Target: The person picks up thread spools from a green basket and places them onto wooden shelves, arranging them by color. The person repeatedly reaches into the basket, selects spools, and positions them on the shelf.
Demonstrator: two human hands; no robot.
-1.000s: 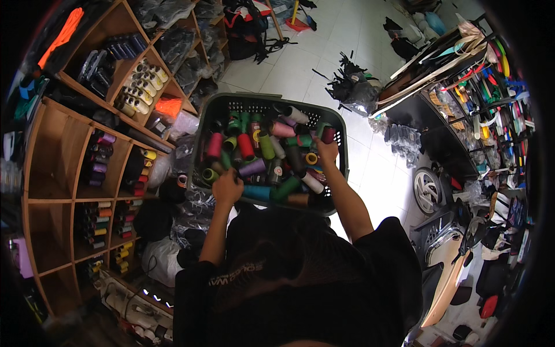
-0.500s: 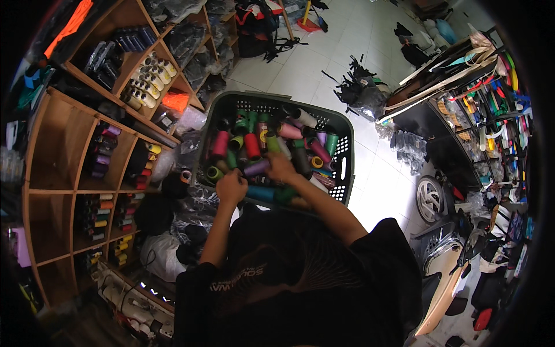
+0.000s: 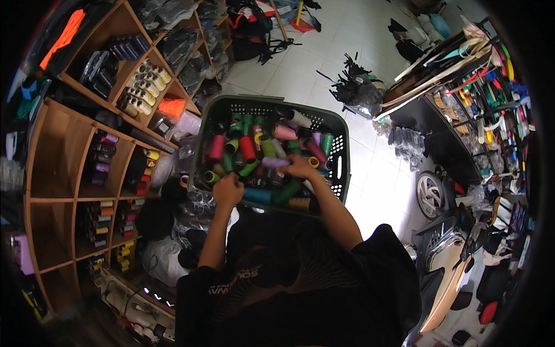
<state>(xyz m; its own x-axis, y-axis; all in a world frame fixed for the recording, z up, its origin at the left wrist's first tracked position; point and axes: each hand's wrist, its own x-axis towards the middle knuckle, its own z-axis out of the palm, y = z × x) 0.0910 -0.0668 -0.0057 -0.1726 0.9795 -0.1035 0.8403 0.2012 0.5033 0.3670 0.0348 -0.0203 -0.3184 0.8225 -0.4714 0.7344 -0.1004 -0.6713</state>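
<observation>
A dark green plastic basket (image 3: 201, 130) with perforated sides is full of thread spools in many colours. My right hand (image 3: 302, 167) grips a lavender thread spool (image 3: 276, 163) over the middle of the pile. At the basket's near left side, my left hand (image 3: 228, 189) is closed, and what its fingers hold, if anything, is hidden. Close to its fingertips lies a bright green spool (image 3: 249, 168). A red spool (image 3: 247, 149) and a pink spool (image 3: 284, 132) lie farther back. Along the near side rests a blue spool (image 3: 258, 195).
A wooden cubby shelf (image 3: 52, 199) on the left holds spools sorted by colour. Plastic-wrapped goods (image 3: 193, 222) crowd the basket's near left. A black strap pile (image 3: 355, 84) lies on the tiled floor (image 3: 370, 191). At right stand a rack (image 3: 462, 127) and a motorcycle (image 3: 442, 254).
My right hand has moved right, bringing the lavender spool with it. My left hand has shifted slightly down and left, and a bright green spool now shows beside its fingers.
</observation>
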